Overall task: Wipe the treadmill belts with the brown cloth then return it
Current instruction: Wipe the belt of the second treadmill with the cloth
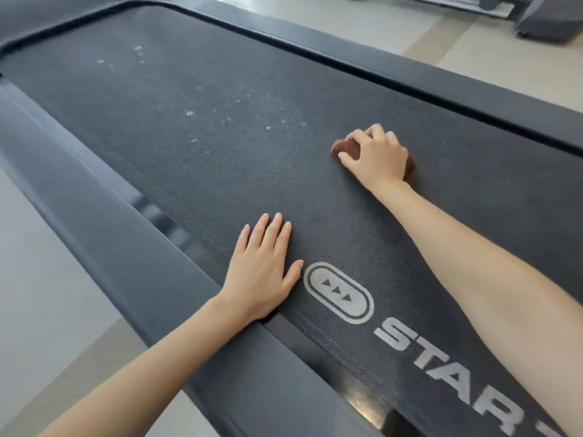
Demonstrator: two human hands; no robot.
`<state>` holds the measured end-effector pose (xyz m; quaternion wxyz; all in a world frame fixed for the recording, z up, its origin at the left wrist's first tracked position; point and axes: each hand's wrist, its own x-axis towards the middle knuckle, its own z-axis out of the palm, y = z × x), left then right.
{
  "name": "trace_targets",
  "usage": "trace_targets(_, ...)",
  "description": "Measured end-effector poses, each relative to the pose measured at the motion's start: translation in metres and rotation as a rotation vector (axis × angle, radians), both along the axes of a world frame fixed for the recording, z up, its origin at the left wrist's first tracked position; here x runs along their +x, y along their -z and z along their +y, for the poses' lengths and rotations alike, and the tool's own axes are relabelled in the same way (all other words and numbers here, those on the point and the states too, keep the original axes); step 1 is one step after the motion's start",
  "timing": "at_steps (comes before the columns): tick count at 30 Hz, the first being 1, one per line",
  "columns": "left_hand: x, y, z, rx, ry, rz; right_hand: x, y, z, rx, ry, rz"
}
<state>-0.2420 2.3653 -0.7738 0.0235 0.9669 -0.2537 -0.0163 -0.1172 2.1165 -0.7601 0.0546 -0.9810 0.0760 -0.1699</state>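
Now right hand [375, 159] bunches brown cloth [348, 149] on pebbled belt [195, 171].

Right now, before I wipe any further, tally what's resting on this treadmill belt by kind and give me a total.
Hands: 2, the left hand flat on the treadmill belt, the right hand curled over the brown cloth.
Cloths: 1, brown, bunched under the right hand.
Total: 3
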Motion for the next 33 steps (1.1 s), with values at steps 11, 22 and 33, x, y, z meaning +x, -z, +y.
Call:
trace_targets(11, 0.059, -0.008, 0.038, -0.076, 0.166, 0.038, -0.220, 0.005, 0.085, 0.078, -0.424, -0.124)
trace_targets(22, 0.056, -0.007, 0.034, -0.176, 0.149, 0.023, -0.038, 0.001, 0.073, 0.000, -0.040, -0.055)
trace_targets(33, 0.113, -0.005, 0.114, -0.230, 0.276, 0.042, -0.048, -0.002, 0.108, -0.037, 0.055, -0.053)
